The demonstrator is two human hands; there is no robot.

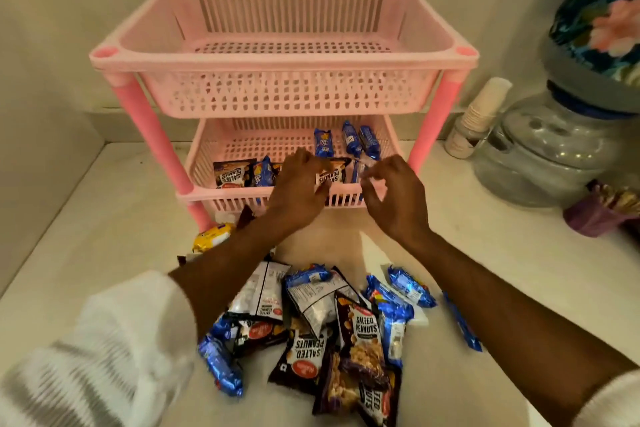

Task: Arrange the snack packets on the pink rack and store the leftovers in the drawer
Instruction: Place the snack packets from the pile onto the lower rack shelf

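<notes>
A pink two-tier rack point(284, 55) stands against the wall; its upper basket holds nothing. In the lower basket point(204, 163) lie black salted-peanut packets point(230, 173) and several blue biscuit packets point(351, 140). My left hand point(298, 187) reaches over the lower basket's front rim and pinches a black peanut packet point(332, 175). My right hand point(394, 194) is beside it, fingers curled on a blue packet point(358, 172) at the rim. A heap of peanut and blue packets point(332, 326) lies on the counter in front of me.
A yellow packet point(213, 236) lies by the rack's front left leg. At the right stand stacked paper cups point(479, 116), a clear water dispenser point(550, 152) with a floral cover, and a purple cup point(595, 218). A lone blue packet point(462, 322) lies right of the heap.
</notes>
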